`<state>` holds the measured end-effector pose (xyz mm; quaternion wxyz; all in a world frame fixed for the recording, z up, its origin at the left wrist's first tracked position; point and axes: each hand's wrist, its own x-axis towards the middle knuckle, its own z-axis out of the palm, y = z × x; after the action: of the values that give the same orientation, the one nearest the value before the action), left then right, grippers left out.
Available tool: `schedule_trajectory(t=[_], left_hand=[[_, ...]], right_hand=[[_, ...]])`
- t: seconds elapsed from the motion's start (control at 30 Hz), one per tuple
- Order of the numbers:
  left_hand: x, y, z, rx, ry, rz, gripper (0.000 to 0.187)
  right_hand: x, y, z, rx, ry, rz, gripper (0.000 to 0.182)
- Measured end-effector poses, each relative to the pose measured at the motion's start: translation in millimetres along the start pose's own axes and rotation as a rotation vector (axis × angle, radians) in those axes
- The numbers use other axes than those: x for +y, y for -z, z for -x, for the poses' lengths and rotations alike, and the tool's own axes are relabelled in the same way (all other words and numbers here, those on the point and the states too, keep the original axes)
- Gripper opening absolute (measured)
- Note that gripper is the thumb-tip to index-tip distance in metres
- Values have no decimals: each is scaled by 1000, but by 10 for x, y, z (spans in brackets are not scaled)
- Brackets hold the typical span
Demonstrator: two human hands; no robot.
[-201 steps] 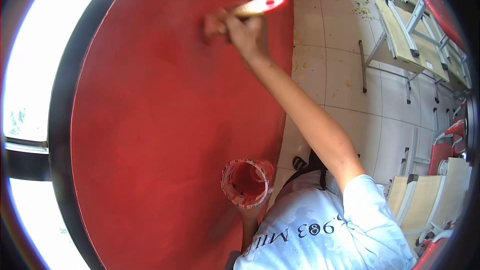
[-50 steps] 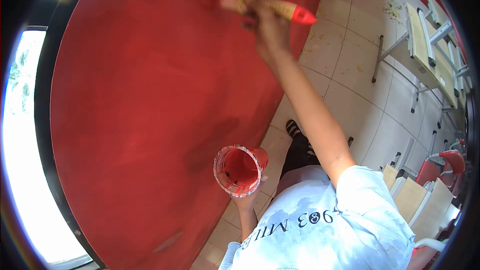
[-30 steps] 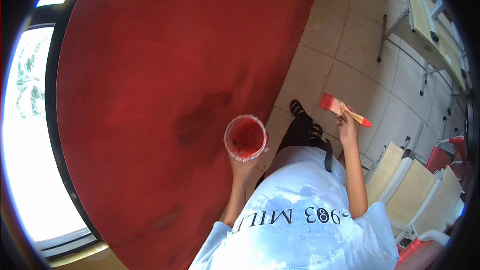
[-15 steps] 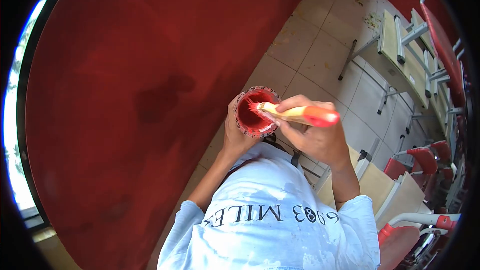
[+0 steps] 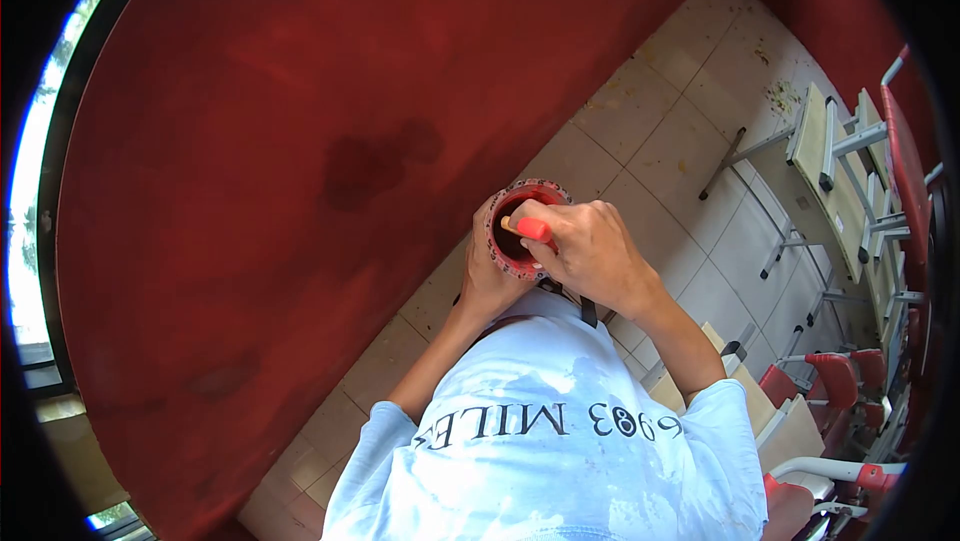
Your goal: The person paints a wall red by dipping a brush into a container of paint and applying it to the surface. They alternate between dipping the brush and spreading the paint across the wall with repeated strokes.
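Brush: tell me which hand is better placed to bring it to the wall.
Right, most likely: the right hand grips the brush, while the left hand is taken up holding the pot.

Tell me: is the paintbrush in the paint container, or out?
In: the paintbrush points into the paint container, its bristles hidden inside.

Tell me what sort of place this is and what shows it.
Probably a classroom or similar study room: pale, flat-topped desks with grey metal legs and red chairs with light tubular frames crowd one side of a pale, square-tiled floor.
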<state>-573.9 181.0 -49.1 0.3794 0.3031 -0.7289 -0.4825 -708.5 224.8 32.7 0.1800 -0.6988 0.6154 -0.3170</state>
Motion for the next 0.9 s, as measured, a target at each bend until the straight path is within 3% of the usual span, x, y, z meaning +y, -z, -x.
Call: schedule_trajectory(t=[0.1, 0.2, 0.3, 0.33, 0.47, 0.6, 0.73, 0.83, 0.9], left_hand=[[31, 168, -26, 40, 49, 108, 72], [-94, 338, -47, 34, 115, 223, 73], [-244, 542, -82, -24, 121, 111, 72], [-281, 635, -122, -95, 117, 124, 72], [-380, 795, -70, -4, 3, 242, 73], [-645, 913, -65, -98, -32, 258, 80], [-674, 1054, -73, -95, -15, 142, 90], [-785, 1120, -117, -7, -87, -10, 79], [-950, 1196, -57, -40, 28, 74, 86]], right_hand=[[-83, 7, -126, 64, -14, -194, 13], [-189, -40, -243, 220, -193, -467, 18], [-133, -206, -300, 296, -348, -670, 19], [-173, -212, -317, 280, -438, -725, 26], [-46, -625, -272, 428, -639, -1055, 36], [-75, -1021, -125, 510, -812, -1460, 38], [25, -1324, -62, 581, -774, -1816, 31], [63, -1303, -301, 790, -734, -1803, 29], [296, -1279, -525, 874, -639, -1741, 32]])
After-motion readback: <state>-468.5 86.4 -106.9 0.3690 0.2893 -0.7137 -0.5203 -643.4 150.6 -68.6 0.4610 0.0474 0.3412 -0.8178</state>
